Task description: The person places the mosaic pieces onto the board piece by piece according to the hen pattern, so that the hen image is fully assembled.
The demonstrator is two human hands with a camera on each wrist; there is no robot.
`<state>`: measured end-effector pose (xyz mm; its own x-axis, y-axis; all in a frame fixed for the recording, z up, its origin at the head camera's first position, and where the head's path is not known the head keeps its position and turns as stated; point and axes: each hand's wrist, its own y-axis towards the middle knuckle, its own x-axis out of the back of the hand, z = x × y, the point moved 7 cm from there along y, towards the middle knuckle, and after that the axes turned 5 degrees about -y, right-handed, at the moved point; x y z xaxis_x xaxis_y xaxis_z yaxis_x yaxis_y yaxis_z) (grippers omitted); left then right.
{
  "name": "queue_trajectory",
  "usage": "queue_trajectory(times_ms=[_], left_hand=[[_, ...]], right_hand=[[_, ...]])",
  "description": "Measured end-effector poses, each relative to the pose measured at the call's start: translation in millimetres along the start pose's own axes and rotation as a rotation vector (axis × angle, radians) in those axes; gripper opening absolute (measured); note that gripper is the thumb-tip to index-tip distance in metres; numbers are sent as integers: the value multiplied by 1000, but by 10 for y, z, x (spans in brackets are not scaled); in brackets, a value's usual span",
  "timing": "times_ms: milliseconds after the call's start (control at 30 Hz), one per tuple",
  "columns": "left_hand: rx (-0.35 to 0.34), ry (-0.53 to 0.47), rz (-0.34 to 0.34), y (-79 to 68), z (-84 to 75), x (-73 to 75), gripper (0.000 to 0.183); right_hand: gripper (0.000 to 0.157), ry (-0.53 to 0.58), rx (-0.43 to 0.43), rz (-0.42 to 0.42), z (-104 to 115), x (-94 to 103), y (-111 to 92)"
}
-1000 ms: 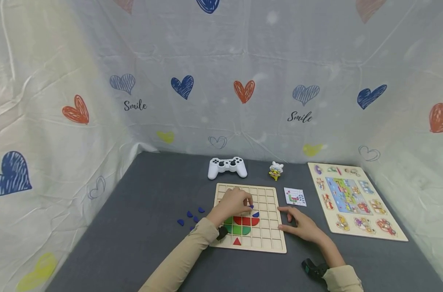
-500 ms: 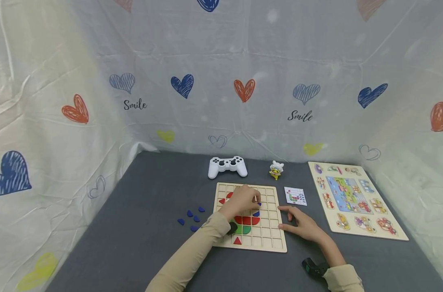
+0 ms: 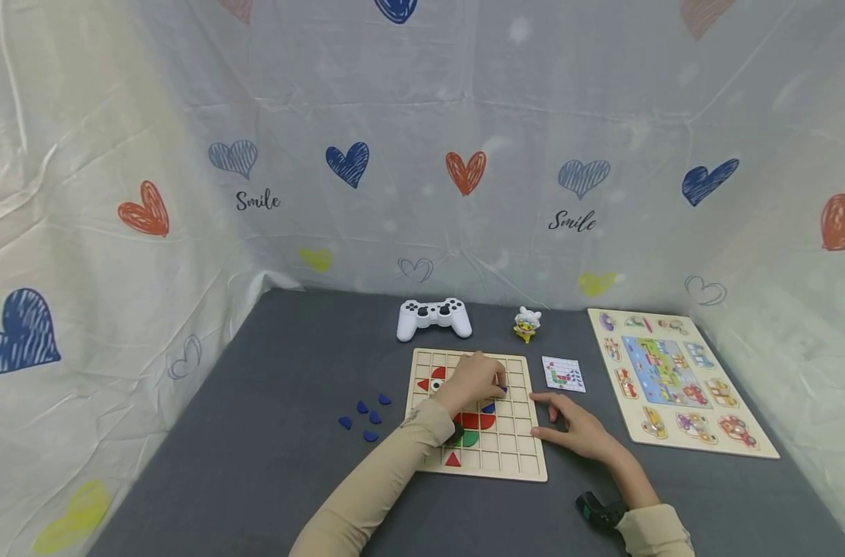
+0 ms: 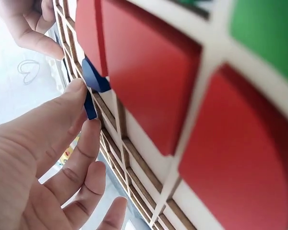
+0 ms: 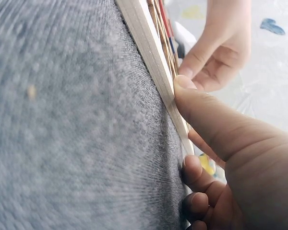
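My left hand [image 3: 473, 383] reaches over a wooden grid board [image 3: 514, 445] and pinches a blue half-moon piece [image 4: 90, 106] between thumb and finger. In the left wrist view, this piece stands edge-on at the grid's surface. Just beside it, another blue piece [image 4: 94, 76] lies in a cell against the red pieces [image 4: 149, 72]. My right hand [image 3: 576, 428] touches the board's right edge with thumb and index finger, which are spread apart. Green pieces [image 3: 470, 439], a red triangle [image 3: 453, 459] and an eye piece [image 3: 436, 384] are also on the board, partly hidden by my left arm.
Several loose blue pieces [image 3: 370, 436] lie on the dark cloth left of the board. Behind it are a white game controller [image 3: 433, 318] and a small figurine [image 3: 526, 324]. A pattern card [image 3: 563, 374] and a picture puzzle board [image 3: 673, 387] lie to the right.
My left hand has moved right across the board with the blue piece, uncovering the red pieces and the eye piece at the upper left. My right hand has stayed at the board's edge.
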<state>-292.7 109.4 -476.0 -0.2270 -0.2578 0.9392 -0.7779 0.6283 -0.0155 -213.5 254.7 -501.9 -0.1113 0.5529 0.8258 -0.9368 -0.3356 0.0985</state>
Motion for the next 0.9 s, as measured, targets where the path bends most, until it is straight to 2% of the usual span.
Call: queue_trajectory(times_ms=[267,433,667,900], left_hand=[[1,-116,55,4,-6,-41,13],[-1,-154,87,-24,-17,-44,16],[3,-126,68,-107,1,-21,19],[2,-132,30,-279,32,115,20]], right_hand=[[56,-10,10,-6,5,-2,0],[57,-17,8,-9,-2,6,1],[56,-19,11,-8,6,6,-5],[56,-20,1,-4,16,4,-8]])
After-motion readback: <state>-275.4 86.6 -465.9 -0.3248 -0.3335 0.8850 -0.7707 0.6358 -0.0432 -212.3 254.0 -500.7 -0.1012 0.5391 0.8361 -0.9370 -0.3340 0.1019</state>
